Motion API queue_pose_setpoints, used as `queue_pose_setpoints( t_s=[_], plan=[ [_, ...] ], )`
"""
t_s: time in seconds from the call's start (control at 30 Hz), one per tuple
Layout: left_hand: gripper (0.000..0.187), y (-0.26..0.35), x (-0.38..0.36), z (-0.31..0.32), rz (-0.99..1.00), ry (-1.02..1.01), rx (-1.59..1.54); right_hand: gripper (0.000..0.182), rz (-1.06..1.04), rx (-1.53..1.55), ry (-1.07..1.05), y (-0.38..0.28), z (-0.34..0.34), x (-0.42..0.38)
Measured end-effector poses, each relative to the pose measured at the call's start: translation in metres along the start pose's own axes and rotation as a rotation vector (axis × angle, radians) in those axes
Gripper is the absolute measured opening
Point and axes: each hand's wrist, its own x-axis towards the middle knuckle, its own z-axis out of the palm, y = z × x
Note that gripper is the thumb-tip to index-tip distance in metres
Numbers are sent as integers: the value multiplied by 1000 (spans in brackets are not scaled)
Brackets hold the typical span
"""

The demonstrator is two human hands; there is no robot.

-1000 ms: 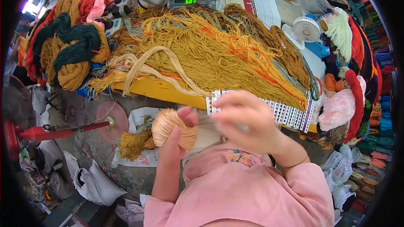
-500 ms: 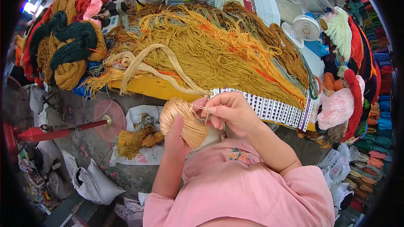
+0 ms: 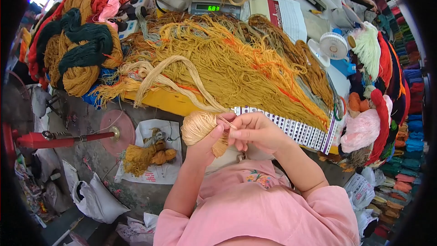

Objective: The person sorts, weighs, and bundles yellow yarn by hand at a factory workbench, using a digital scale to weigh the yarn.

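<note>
My left hand (image 3: 205, 145) is closed around a bundle of peach yarn (image 3: 195, 126), its thumb pressed against the wound strands. Just to the right, my right hand (image 3: 260, 133) pinches a few thin strands drawn from that bundle. Both hands meet in front of my body, close to the front edge of the table. A long cream hank (image 3: 191, 76) lies over the mustard threads (image 3: 218, 73), its lower end reaching down beside my hands. Part of the bundle is hidden behind my left fingers.
A white strip with dark dots (image 3: 291, 130) edges the table. Behind the threads stands a digital scale (image 3: 214, 8) bearing a clear plastic tub. A small white fan (image 3: 333, 45) is at right, dark green yarn (image 3: 86, 48) at left. A red metal arm (image 3: 68, 140) extends at lower left.
The peach bundle has turned in my left hand and looks more gathered. My right hand has closed in on it, and the loose loop of strands between them is smaller. The view has shifted slightly.
</note>
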Motion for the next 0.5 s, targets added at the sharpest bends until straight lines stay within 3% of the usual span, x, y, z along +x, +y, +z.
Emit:
queue_pose_setpoints(
  t_s=[0.07, 0.17, 0.23, 0.3, 0.43, 0.5],
  plan=[
    [19, 2, 4, 1, -113, 72, -119, 15, 39, -44, -7, -6, 3, 3],
    [26, 7, 8, 3, -84, 67, -141, 21, -37, -269, 170, -6, -1, 14],
    [29, 10, 10, 3, -56, 57, -129, 21, -27, -283, 191, -6, 3, 20],
    [33, 10, 10, 2, -38, 20, -122, 14, -149, -347, 171, 6, -1, 27],
    [33, 13, 12, -2, -72, 7, -270, 11, -94, -269, 229, -5, 4, 23],
    [29, 13, 12, 0, -74, 82, -260, 10, -240, -192, 244, -6, 4, 22]
  ],
)
